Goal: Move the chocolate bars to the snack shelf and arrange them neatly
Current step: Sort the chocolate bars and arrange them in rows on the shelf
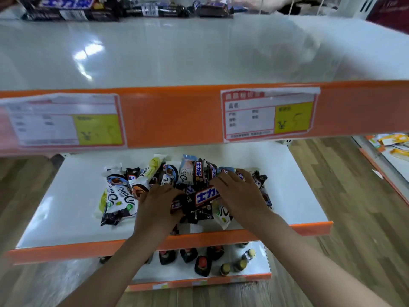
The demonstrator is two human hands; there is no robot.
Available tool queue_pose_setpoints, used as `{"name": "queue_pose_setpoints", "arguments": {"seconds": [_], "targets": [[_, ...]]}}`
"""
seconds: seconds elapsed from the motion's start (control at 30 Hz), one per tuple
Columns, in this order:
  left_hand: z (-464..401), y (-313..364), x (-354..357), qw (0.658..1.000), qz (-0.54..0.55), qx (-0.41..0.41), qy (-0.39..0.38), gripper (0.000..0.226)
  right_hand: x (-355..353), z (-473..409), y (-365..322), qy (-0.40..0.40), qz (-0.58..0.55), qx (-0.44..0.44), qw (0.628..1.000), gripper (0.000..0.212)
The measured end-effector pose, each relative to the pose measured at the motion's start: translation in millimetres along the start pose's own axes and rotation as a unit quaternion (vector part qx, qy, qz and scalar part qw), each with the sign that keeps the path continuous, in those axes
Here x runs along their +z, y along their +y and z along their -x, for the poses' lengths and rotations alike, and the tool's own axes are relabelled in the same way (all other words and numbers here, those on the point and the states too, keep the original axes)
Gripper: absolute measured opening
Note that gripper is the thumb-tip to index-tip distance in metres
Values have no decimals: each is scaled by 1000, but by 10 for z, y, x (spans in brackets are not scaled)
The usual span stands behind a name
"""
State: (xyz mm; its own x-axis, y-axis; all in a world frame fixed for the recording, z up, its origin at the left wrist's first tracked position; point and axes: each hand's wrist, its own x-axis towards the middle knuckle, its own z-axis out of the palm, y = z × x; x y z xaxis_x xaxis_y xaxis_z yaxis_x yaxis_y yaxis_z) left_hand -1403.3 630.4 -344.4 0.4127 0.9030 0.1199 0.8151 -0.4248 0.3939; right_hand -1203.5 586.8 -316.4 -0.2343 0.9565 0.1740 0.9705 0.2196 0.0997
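Observation:
A heap of chocolate bars [186, 173], dark wrappers and white Dove wrappers mixed, lies on the white middle shelf [298, 196]. My left hand [158, 206] grips a dark bar [177, 204] at the heap's near side. My right hand [239, 193] lies spread over the bars, its fingers touching a dark bar with blue lettering [205, 196]. Several dark bars [70, 7] lie in a row at the back of the white upper shelf [199, 52].
The upper shelf's orange front strip [177, 116] carries two price tags and overhangs the heap. A lower shelf holds several bottles [202, 264]. Another shelf with yellow packets [394, 145] stands at the right. The floor is wood.

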Motion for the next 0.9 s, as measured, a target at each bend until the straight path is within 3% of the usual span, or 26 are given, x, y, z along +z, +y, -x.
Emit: {"name": "queue_pose_setpoints", "arguments": {"seconds": [0.2,0.43,0.57,0.9], "targets": [[164,136,-263,999,33,1,28,23,-243,283,-102,82,3,51,995,30],[318,414,-635,998,22,30,43,23,-735,477,-124,44,14,88,995,47],[496,617,-938,998,40,34,31,23,-1100,647,-203,23,4,108,994,44],[1019,988,-1734,995,34,85,38,35,-1955,1044,-341,-18,-56,60,996,44]]}}
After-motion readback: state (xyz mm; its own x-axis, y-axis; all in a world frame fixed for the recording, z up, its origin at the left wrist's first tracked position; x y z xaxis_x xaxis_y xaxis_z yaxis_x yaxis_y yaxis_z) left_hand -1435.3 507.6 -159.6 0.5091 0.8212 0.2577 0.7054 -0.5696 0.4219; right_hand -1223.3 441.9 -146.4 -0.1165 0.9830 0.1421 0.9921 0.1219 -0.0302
